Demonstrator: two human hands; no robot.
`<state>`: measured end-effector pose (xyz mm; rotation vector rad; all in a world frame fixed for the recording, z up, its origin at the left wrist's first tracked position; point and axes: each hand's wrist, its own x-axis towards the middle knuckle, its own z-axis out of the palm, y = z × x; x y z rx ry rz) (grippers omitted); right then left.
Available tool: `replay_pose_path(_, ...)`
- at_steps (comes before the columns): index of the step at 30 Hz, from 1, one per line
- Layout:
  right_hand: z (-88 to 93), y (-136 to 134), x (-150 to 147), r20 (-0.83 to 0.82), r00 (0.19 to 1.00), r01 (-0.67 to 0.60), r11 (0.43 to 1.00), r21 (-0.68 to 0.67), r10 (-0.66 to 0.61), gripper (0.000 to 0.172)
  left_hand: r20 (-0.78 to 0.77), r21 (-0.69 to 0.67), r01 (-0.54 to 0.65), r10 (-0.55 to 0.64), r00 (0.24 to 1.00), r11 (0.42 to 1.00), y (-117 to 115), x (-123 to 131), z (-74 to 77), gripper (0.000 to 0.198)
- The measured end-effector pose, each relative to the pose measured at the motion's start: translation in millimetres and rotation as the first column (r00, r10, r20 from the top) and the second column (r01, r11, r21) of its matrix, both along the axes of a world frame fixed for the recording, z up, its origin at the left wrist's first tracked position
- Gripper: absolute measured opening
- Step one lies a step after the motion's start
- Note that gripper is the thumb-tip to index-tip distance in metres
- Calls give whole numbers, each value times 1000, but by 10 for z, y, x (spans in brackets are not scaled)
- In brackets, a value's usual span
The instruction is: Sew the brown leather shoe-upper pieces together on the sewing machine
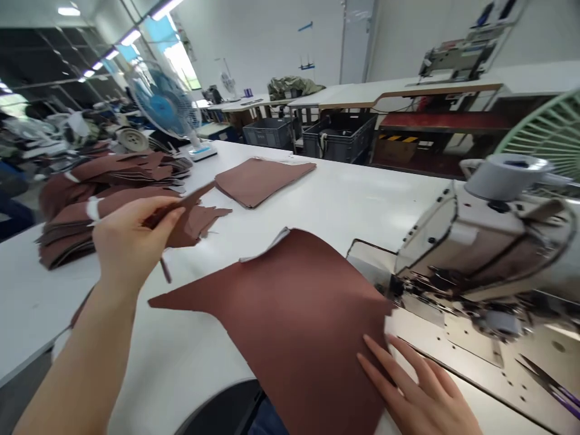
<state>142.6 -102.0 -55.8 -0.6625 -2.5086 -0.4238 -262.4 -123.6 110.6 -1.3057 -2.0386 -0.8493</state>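
Observation:
Pinched between the thumb and fingers of my left hand (136,232) is a brown fabric piece (183,226), lifted at the left near the bundles. My right hand (419,383) lies with fingers spread on the right edge of a large brown fabric panel (299,302). That panel spreads across the white table, its front part hanging toward my lap and its right edge close to the needle area of a sewing machine (489,254). A flat stack of brown cut pieces (265,181) lies farther back.
Tied bundles of brown fabric (113,181) sit at the left. A blue fan (165,109) stands behind them; a green fan (548,133) is at the right. Purple-handled scissors (550,383) lie by the machine. Grey crates (338,136) stand beyond the table (362,199).

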Motion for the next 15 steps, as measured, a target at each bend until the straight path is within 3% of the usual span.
replay_pose_path(3, -63, 73, -117, -57, 998, 34, 997, -63, -37, 32, -85, -155, 193, -207, 975, 969, 283, 527, 14, 26)
replay_pose_path(6, -119, 138, -168, -100, 994, 33, 994, -106, -43, 28, -108, -356, 116, -164, 980, 927, 535, 571, -102, 30)
replay_pose_path(9, -135, 153, -159, -126, 992, 17, 991, -134, -34, 27, -100, -561, -65, 10, 995, 825, 660, 266, -255, 38)
replay_pose_path(13, -89, 150, -151, -105, 993, 32, 986, -166, -50, 29, -16, -810, -146, 227, 974, 568, 553, -288, -386, 45)
replay_pose_path(15, -59, 146, -158, -79, 994, 61, 981, -182, -76, 33, -4, -796, -239, 390, 921, 557, 441, -570, -380, 46)
